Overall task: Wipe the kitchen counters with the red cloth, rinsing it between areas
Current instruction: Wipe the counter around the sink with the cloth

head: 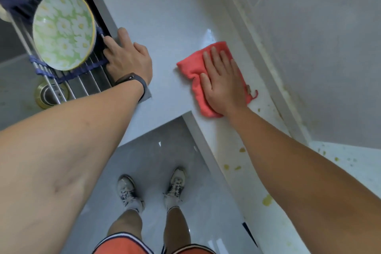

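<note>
Stains: several yellow-green spots (267, 200) lie on the near part of the bench (165, 27), at the right, not yet wiped.
Right hand: the right hand (223, 82) lies flat on the red cloth (193, 68), fingers (214, 55) straight and a little spread; it presses and grips nothing.
Red cloth: it is folded and lies on the bench near the wall, beyond the stains.
Handling: I judge the cloth soft, light and limp, probably damp. A flat palm on its middle should slide it best; a pinch at one edge would bunch it.
Left hand: the left hand (127, 57) rests on the sink edge, fingers relaxed, touching the drying rack (61, 80).
Far: a flowered bowl (64, 29) stands tilted on the rack.
</note>
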`<state>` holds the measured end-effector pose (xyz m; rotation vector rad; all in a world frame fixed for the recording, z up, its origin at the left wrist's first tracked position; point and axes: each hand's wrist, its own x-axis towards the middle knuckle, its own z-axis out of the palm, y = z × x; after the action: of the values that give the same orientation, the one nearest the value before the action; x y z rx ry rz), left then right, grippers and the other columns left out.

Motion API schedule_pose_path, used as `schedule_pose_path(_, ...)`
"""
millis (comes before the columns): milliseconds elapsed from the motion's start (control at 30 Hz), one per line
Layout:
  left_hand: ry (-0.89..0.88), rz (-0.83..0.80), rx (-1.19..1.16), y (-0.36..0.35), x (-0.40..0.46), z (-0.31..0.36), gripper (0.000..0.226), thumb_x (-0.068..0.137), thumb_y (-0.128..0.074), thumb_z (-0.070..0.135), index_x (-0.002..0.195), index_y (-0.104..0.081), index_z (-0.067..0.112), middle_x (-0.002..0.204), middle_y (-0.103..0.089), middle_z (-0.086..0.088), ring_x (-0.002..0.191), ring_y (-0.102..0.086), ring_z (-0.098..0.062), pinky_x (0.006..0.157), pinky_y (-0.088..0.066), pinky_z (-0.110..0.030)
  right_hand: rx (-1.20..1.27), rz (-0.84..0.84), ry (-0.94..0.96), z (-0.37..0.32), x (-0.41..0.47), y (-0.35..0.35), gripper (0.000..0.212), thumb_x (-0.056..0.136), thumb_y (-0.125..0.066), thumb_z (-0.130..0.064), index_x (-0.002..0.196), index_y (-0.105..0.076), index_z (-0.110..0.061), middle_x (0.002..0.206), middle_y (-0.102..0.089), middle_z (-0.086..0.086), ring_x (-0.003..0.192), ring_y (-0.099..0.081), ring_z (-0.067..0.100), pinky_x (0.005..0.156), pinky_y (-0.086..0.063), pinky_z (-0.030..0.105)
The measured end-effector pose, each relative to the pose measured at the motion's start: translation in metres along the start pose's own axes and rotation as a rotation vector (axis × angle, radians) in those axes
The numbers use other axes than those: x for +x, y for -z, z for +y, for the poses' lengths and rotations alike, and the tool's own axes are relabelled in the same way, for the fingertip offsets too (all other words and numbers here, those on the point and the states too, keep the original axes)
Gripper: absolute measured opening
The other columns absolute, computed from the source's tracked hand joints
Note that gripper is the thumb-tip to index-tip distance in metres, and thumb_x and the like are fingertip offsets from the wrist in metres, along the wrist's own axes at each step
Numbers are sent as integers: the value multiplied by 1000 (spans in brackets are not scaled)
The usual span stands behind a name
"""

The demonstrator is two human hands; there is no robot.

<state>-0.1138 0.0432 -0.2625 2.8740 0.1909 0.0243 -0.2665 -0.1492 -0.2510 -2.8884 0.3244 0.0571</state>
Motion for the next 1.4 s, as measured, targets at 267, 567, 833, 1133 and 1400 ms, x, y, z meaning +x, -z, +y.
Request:
schedule_pose_path(267, -5, 4, 7, -3, -1, -1, 45, 94, -35, 37, 135, -43, 20, 132, -47, -19, 109, -54, -40, 66, -52, -51, 16, 50, -174, 31, 33, 8, 63, 107, -27, -38, 164, -22, -12, 171, -21, 10, 158, -16, 28, 129, -13, 42)
schedule_pose_path(567, -15, -15, -17, 3, -5, 2, 39, 95, -42, 32, 132, -44, 18, 123, -45, -20, 103, -52, -41, 55, -38, -44, 442, 403, -476, 11, 86, 41, 39, 102, -35, -31, 116, -65, -11, 105, -72, 18, 94, -66, 42, 73, -45, 43)
schedule_pose_path(833, -24, -24, -57, 8, -6, 4, 37, 95, -48, 28, 130, -45, 16, 119, -43, -22, 99, -52, -42, 54, -36, -43, -124, 738, 165, 18, 156, 92, 44, 85, -57, 3, 126, -71, -5, 123, -70, 13, 117, -65, 32, 91, -57, 36)
schedule_pose_path(1133, -19, 6, -49, 4, -4, 4, 38, 94, -51, 26, 131, -47, 15, 114, -40, -20, 93, -51, -41, 53, -36, -40, 31, 251, 1, 28, 176, 42, 52, 95, -26, -8, 140, -51, -1, 146, -50, 18, 137, -43, 33, 116, -33, 42)
schedule_pose_path(1400, -35, 67, -57, -3, -3, 3, 40, 93, -53, 23, 131, -50, 12, 111, -41, -21, 91, -51, -43, 50, -41, -42, 280, 290, 134, 11, 253, 64, 24, 70, -41, 9, 80, -57, -5, 87, -59, 15, 102, -54, 18, 114, -27, 15)
